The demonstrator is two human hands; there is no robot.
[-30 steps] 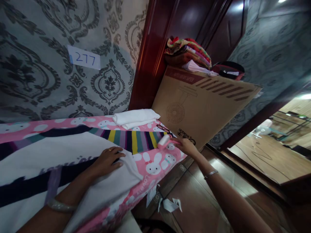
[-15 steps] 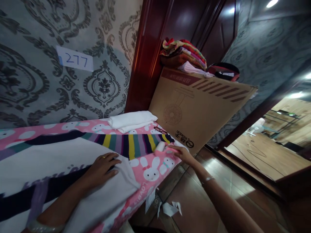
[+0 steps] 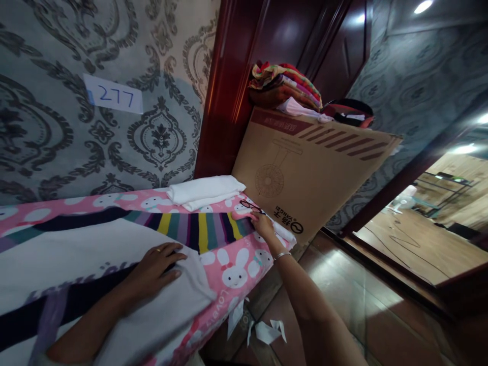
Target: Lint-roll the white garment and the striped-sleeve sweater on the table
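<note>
A white garment (image 3: 87, 241) with dark bands, purple lettering and a part striped in yellow, green, purple and navy lies spread on a pink rabbit-print cover (image 3: 229, 292). My left hand (image 3: 158, 267) rests on its white part, fingers out and holding nothing; a ring is on one finger. At the far end of the cover, my right hand (image 3: 263, 227) has its fingers closed on the handle of a pink lint roller (image 3: 241, 215), partly hidden by the hand. Just beyond it lie scissors (image 3: 249, 205) with dark loop handles.
A folded white cloth (image 3: 206, 191) lies along the wall side. Behind the cover's end stands a large cardboard box (image 3: 312, 168) with folded fabrics (image 3: 285, 86) on top. Paper scraps (image 3: 267, 331) lie on the tiled floor. A doorway opens at right.
My right hand has moved left and away from me with the lint roller, from the cover's near edge to beside the scissors. My left hand stays on the garment.
</note>
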